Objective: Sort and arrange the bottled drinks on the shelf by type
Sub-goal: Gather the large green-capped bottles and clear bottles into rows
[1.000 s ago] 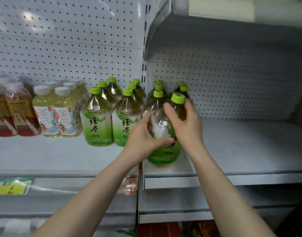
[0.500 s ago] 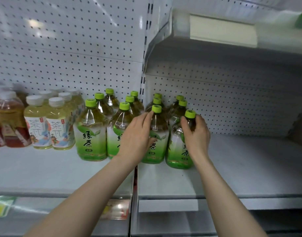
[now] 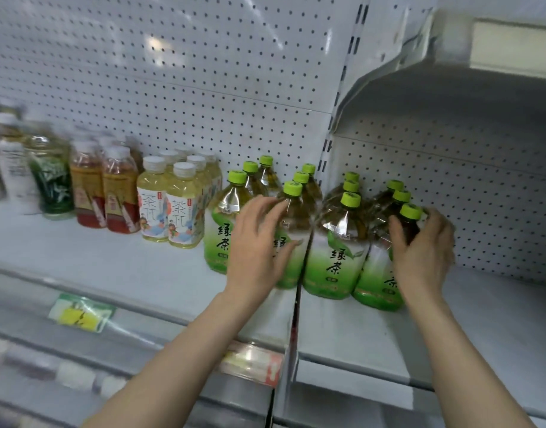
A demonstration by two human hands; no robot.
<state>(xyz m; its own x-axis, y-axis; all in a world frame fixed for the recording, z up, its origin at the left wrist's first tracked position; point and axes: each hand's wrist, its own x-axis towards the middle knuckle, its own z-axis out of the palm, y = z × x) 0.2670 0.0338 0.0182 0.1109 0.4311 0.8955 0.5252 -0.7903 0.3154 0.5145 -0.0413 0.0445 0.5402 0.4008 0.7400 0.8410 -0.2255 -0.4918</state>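
Observation:
Several green-capped green tea bottles [image 3: 336, 257] stand in rows across the joint between two white shelf boards. My right hand [image 3: 426, 251] curls round the neck and shoulder of the front bottle at the right end [image 3: 376, 282], which stands upright on the shelf. With fingers spread and loose, my left hand [image 3: 259, 239] sits in front of the second front bottle from the left [image 3: 292, 211]; it grips nothing. Whether it touches the bottle I cannot tell. Further left stand yellow tea bottles [image 3: 169, 211] with white caps.
Left of the yellow teas are red-brown drink bottles [image 3: 117, 196], a dark green bottle [image 3: 52, 180] and a white one [image 3: 12, 168], all blurred. The right shelf board [image 3: 497, 319] is bare beyond my right hand. An upper shelf [image 3: 451, 88] overhangs it. Price tags [image 3: 80, 312] line the front rail.
My left hand has come off the middle bottles and spread its fingers. My right hand stays on the right-end bottle. The view has swung left, showing more bottles there.

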